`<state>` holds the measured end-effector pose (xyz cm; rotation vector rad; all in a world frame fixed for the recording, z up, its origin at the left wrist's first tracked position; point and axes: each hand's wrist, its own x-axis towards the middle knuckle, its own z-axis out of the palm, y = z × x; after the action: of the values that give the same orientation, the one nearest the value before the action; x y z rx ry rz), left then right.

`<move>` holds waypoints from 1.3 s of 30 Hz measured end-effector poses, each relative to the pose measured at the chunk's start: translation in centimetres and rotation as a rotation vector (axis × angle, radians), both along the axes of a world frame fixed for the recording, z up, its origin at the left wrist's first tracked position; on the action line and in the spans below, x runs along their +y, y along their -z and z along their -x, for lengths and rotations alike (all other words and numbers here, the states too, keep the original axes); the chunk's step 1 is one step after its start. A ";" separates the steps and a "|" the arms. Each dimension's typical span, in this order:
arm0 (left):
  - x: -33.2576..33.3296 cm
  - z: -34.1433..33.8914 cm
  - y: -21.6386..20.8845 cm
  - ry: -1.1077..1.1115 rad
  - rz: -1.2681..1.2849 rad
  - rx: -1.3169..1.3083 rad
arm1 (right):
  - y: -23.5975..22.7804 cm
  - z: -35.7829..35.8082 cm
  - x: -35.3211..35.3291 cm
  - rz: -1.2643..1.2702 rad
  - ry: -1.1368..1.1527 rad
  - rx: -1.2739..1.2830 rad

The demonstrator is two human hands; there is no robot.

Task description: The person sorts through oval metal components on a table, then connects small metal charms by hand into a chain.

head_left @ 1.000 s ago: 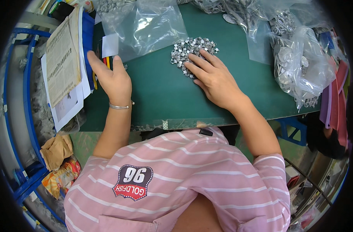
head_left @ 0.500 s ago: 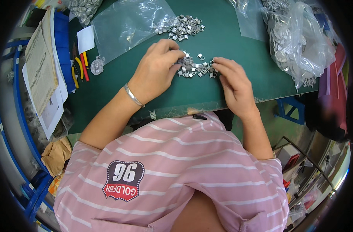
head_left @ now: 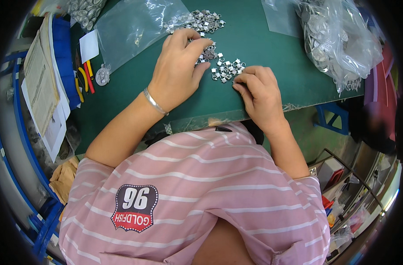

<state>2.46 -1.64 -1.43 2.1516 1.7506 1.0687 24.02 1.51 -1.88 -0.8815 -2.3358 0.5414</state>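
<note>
Small silver metal clasps with square tabs and loops lie in heaps on the green table. My left hand, with a silver bangle at the wrist, curves over a little cluster of clasps; its thumb and forefinger are spread on either side of them. To the right lies another loose group of clasps. At its lower right edge, my right hand has thumb and forefinger pinched together. Whatever sits between those fingertips is too small to make out. Beyond my left hand is a larger heap of clasps.
A clear plastic bag lies flat at the back left. Pliers with yellow and red handles and a round silver medallion sit at left, beside a blue bin. A bulging bag of metal discs stands at right.
The clasps near my hands have parted into two groups. My right hand has moved slightly left and down, its fingers drawing from spread into a pinch. The view has shifted a little.
</note>
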 end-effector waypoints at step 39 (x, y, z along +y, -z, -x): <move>-2.5 -2.0 -1.5 0.132 0.621 -0.725 | -0.5 1.3 -1.2 0.234 -0.020 0.313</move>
<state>4.45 -4.17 0.10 1.2634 1.3245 0.9319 22.70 0.33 -1.41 -0.8110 -2.0261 0.9066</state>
